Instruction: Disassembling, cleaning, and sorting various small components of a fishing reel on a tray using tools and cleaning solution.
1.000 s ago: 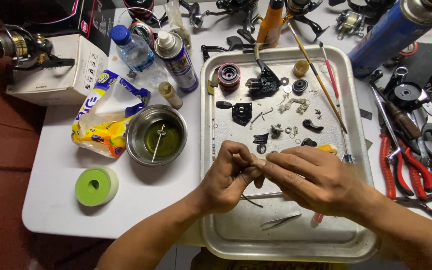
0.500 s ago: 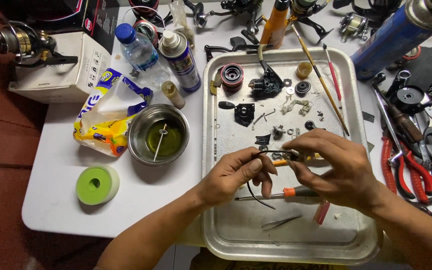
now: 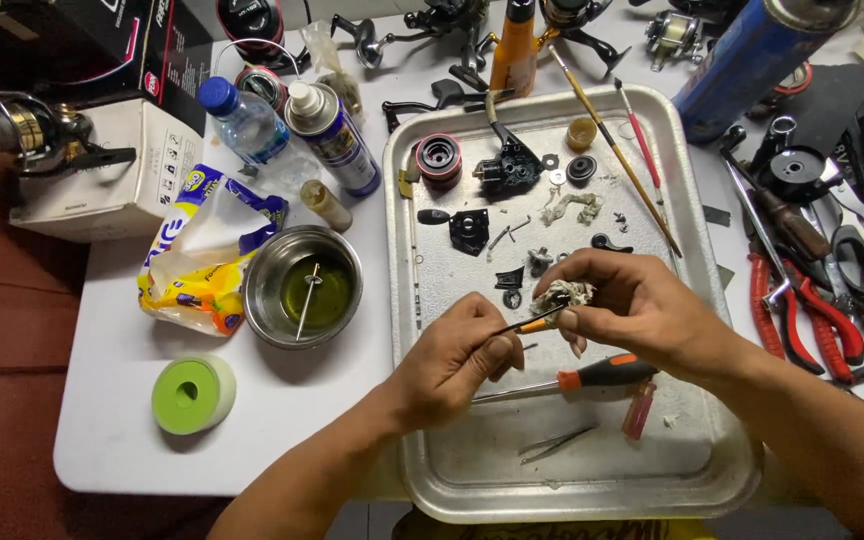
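Observation:
Over a metal tray point(image 3: 652, 470), my left hand point(image 3: 457, 360) pinches a thin dark pick point(image 3: 524, 322) whose tip reaches into a small part wrapped in a whitish scrap of tissue point(image 3: 564, 294). My right hand point(image 3: 632, 305) grips that wrapped part between thumb and fingers. Below the hands, an orange-handled screwdriver point(image 3: 592, 376) lies on the tray, with tweezers point(image 3: 557, 441) nearer the front. Small black reel parts point(image 3: 472, 228), a red spool point(image 3: 439, 158) and a black reel body point(image 3: 509, 168) lie at the tray's far end.
Left of the tray stand a steel bowl of oil point(image 3: 302, 286), a yellow snack bag point(image 3: 202, 275), a green tape roll point(image 3: 192, 393), a spray can point(image 3: 332, 138) and a water bottle point(image 3: 245, 122). Red-handled pliers point(image 3: 812, 310) and other tools lie right. A blue canister point(image 3: 752, 55) stands at the back.
My hands have drawn slightly apart and shifted up the tray. The left hand now holds the pick out toward the wrapped part, and the screwdriver below is uncovered.

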